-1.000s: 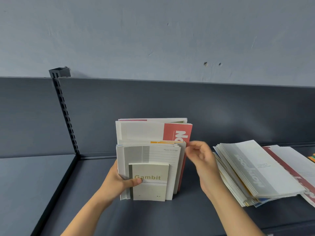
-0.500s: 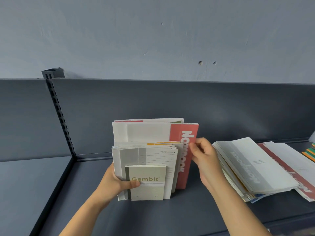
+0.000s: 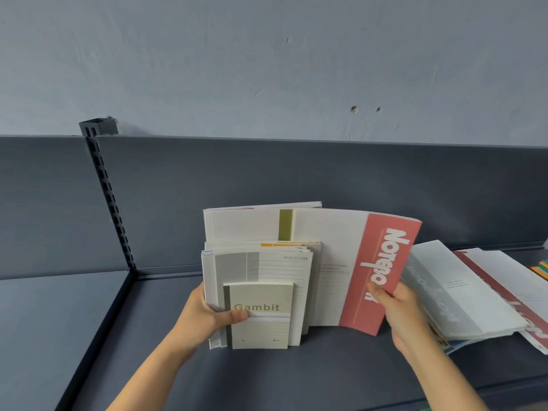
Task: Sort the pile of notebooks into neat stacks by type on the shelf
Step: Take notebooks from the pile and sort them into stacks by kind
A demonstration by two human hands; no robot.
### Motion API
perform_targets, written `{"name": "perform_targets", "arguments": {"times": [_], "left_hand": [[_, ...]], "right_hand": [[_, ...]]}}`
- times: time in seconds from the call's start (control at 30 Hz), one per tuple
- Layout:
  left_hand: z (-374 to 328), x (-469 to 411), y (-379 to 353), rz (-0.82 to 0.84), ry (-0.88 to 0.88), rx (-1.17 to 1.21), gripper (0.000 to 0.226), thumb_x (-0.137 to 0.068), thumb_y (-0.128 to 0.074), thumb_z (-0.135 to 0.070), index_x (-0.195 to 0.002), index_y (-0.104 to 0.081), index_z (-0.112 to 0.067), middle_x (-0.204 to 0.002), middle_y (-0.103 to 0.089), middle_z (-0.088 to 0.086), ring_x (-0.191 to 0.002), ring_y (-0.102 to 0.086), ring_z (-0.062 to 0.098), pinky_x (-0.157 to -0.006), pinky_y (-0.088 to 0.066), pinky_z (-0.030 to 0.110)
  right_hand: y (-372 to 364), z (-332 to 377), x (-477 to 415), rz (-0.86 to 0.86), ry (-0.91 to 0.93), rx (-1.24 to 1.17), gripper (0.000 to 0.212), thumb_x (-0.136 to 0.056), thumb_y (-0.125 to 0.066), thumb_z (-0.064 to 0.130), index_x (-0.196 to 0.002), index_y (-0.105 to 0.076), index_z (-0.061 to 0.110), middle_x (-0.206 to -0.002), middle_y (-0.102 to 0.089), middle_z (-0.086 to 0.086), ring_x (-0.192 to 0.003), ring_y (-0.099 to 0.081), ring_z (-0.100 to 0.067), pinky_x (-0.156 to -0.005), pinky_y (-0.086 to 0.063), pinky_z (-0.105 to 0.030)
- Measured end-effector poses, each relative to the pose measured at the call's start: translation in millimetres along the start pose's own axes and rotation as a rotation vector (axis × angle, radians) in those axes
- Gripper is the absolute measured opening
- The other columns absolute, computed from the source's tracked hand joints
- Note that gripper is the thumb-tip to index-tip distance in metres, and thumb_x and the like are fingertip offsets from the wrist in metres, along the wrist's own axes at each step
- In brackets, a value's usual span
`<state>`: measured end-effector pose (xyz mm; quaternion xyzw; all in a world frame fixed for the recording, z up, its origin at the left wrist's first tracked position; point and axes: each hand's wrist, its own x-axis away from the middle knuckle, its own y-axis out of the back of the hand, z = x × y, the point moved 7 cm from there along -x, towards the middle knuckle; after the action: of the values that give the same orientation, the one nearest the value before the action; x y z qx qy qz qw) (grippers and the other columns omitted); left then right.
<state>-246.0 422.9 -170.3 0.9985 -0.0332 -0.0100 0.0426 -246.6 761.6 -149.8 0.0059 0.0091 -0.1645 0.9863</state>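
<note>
While left hand (image 3: 207,317) grips "Gambit" notebook (image 3: 262,324), right hand (image 3: 406,315) pinches "Notebo…" notebook (image 3: 370,256).

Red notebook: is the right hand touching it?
Touching. The head view shows the right hand pinching the red notebook at its outer edge, thumb lying on the red band.

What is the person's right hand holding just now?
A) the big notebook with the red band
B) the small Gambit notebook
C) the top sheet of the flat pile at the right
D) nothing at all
A: the right hand pinches the edge of the red-banded notebook, while the left hand grips the upright bundle, thumb on the Gambit notebook.
</note>
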Motion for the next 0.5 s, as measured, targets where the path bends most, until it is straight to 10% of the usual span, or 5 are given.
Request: {"name": "perform_targets", "arguments": {"times": [0.5], "left_hand": [[-4.2,5.8,11.9,-0.056,-0.025,0.042,0.052,-0.059,-0.084,0.002,-0.106,-0.064,-0.009,-0.096,-0.077,0.005,-0.090,-0.073,0.020,-0.067,-0.058,0.021]], "right_hand": [[30.9,23.0,5.6,-0.406,0.067,-0.240,0.016,-0.095,-0.056,0.013,-0.106,-0.062,0.022,-0.104,-0.066,0.004,-0.097,-0.064,-0.021,-0.086,-0.052,-0.044]]}}
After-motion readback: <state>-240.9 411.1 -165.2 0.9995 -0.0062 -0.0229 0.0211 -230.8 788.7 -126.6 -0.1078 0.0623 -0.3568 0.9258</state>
